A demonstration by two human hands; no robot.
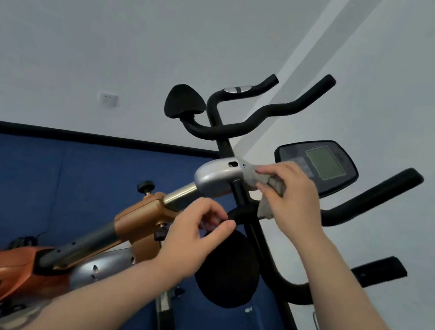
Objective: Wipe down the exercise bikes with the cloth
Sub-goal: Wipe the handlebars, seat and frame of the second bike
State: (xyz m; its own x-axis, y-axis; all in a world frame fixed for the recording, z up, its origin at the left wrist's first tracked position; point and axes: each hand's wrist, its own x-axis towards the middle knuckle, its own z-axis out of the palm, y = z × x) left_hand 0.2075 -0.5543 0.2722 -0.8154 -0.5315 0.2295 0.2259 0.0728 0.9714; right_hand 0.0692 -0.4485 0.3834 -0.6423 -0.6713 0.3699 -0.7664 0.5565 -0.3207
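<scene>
An orange and silver exercise bike (pixel 138 218) rises from lower left to centre, tilted in my view. Its silver head piece (pixel 216 175) carries black handlebars (pixel 275 109) and a console with a grey screen (pixel 323 162). My right hand (pixel 293 193) presses a crumpled grey cloth (pixel 257 179) against the right end of the silver head piece. My left hand (pixel 197 233) pinches the black handlebar tube (pixel 243 212) just below that piece. A round black pad (pixel 228 270) hangs under my left hand.
Another black pad (pixel 184 101) sits on the far handlebar end. Black grips (pixel 376 198) reach out to the right. Blue floor mat (pixel 45 171) meets a white wall with a socket (pixel 107 99). A black strap piece (pixel 381 270) lies at right.
</scene>
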